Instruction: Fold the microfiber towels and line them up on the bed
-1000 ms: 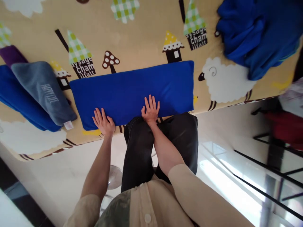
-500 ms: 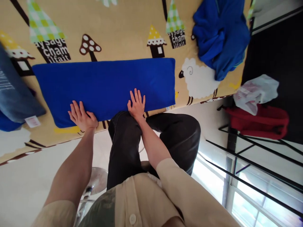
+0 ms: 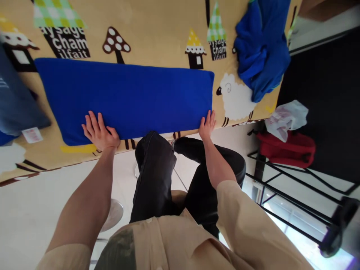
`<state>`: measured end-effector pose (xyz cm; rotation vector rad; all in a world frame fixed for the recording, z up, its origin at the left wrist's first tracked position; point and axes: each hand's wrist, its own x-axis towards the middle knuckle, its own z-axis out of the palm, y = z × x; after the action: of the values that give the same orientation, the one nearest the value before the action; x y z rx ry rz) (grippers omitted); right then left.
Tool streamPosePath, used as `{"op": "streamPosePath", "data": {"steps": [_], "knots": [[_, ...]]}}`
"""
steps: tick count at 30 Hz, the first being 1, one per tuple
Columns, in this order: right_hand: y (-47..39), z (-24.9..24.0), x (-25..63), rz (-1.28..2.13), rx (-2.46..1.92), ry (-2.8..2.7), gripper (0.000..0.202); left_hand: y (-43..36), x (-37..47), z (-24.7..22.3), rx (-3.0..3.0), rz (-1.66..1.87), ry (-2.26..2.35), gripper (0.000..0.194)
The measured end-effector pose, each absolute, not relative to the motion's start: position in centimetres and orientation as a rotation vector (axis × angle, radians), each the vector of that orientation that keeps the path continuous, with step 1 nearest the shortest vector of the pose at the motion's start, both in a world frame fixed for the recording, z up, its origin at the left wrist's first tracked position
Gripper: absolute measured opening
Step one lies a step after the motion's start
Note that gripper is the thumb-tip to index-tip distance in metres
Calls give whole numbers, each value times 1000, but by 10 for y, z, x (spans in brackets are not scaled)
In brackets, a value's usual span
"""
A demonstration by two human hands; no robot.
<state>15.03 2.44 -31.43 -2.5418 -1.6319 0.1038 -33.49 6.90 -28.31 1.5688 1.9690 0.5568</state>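
A blue cloth (image 3: 132, 97), folded into a long flat rectangle, lies smooth along the near side of the table. My left hand (image 3: 100, 132) rests flat on its near edge towards the left, fingers spread and thumb out to the side. At the cloth's near right corner lies my right hand (image 3: 207, 125), fingers stretched out and slightly apart, the tips touching the corner. Neither hand grips anything.
A patterned tablecloth (image 3: 163, 33) covers the table. Crumpled blue fabric (image 3: 260, 52) lies at the far right. Folded grey-blue fabric (image 3: 21, 101) with a white tag is at the left. Beyond the right edge are a plastic bag (image 3: 287, 118), a red bag (image 3: 289, 148) and black rails.
My right hand has slid right along the near edge, from the middle of the cloth to its right corner. My left hand stays in about the same place. The view has shifted slightly.
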Motion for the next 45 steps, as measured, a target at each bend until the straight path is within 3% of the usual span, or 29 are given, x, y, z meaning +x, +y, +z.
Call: {"op": "streamPosePath", "data": {"steps": [8, 16, 26, 33, 38, 45], "knots": [[76, -310, 126, -121, -2526, -1441, 71, 70, -339, -285, 1473, 563, 1983, 75], [168, -295, 27, 140, -2108, -2371, 59, 66, -341, -294, 1480, 628, 1980, 72], [220, -315, 152, 0, -2239, -2182, 59, 62, -343, -307, 1740, 584, 2094, 72], [246, -314, 192, 140, -2419, -1910, 77, 65, -341, -300, 1506, 452, 2103, 74], [194, -291, 102, -163, -2489, -1608, 67, 67, -340, -296, 1508, 444, 2097, 74], [37, -311, -55, 257, -2436, -1695, 63, 68, -337, -290, 1571, 434, 2126, 72]]}}
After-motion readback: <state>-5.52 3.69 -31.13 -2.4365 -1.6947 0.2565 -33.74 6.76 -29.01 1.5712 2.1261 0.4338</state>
